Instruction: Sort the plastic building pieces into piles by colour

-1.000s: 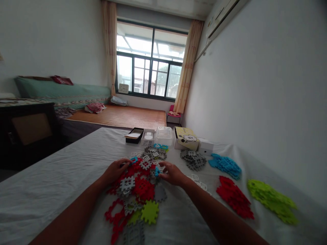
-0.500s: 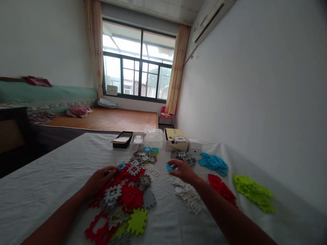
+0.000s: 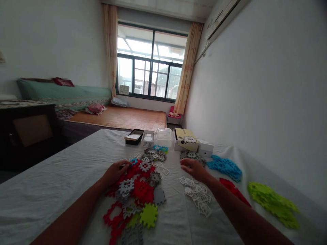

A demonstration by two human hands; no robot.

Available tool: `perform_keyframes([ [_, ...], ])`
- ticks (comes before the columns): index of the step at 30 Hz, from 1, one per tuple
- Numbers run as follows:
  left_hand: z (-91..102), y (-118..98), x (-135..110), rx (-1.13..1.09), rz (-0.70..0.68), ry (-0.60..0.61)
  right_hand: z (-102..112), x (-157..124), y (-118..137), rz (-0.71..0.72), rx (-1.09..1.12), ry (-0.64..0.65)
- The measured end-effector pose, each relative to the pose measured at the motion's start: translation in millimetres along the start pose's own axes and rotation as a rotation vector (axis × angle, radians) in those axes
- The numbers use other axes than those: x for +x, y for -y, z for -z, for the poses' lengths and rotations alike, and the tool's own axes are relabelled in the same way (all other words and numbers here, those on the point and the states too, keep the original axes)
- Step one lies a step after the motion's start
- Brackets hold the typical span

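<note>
My left hand (image 3: 116,173) is closed at the left edge of a mixed pile, its fingertips pinched at a small blue interlocking plastic piece (image 3: 133,161). Under and beside it lie red pieces (image 3: 143,190), a light grey piece (image 3: 126,186) and a lime green piece (image 3: 149,215), all with notched edges. To the right, my right hand (image 3: 195,169) hovers with bent fingers apart and nothing visible between them. Just below that hand are white window-frame pieces (image 3: 198,195); dark grey pieces (image 3: 191,155) lie behind it, partly hidden.
Sorted heaps of blue (image 3: 226,166), red (image 3: 233,191) and lime green pieces (image 3: 272,202) lie along the right. At the table's back stand a black box (image 3: 134,137), a clear plastic tub (image 3: 164,136) and a yellow box (image 3: 186,139). A white cloth (image 3: 68,173) covers the table.
The view has turned slightly left. The blue piece at my right fingertips no longer shows there. My left hand stays by its blue piece.
</note>
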State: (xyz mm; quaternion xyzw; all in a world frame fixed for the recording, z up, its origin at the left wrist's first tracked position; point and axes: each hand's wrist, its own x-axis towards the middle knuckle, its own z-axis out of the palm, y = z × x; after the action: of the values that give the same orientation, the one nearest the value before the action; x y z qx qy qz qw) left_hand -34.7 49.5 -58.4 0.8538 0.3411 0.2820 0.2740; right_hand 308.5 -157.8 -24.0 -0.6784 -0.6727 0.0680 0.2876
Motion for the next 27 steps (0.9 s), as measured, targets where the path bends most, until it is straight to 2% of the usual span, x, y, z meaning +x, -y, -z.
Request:
perform_keyframes([
  [3, 0.7, 0, -1, -0.017, 0.013, 0.013, -50, 9, 53, 0.128, 0.022, 0.083],
  [5, 0.4, 0, -2, -0.026, 0.014, 0.02, -70, 12, 72, 0.174, -0.001, 0.099],
  [8, -0.6, 2, -1, -0.029, 0.001, 0.03, -84, 17, 85, 0.217, -0.044, 0.128],
  [11, -0.8, 3, 0, -0.027, -0.007, 0.031, -86, 19, 92, 0.244, -0.147, 0.134],
  [13, -0.5, 4, 0, -0.032, -0.001, 0.034, -82, 19, 92, 0.232, -0.234, 0.079],
  [15, -0.3, 4, 0, -0.038, 0.007, 0.04, -72, 20, 82, 0.173, -0.291, -0.039],
  [18, -0.4, 5, 0, -0.034, 0.009, 0.038, -43, 24, 45, -0.039, -0.321, -0.216],
  [21, -0.5, 4, 0, -0.014, -0.001, 0.032, -7, 31, -2, -0.239, -0.317, -0.274],
  [24, -0.3, 2, 0, -0.011, -0.009, 0.026, 18, 38, -32, -0.288, -0.343, -0.314],
  [27, -0.3, 0, -1, -0.01, -0.015, 0.026, 18, 48, -32, -0.257, -0.369, -0.341],
])
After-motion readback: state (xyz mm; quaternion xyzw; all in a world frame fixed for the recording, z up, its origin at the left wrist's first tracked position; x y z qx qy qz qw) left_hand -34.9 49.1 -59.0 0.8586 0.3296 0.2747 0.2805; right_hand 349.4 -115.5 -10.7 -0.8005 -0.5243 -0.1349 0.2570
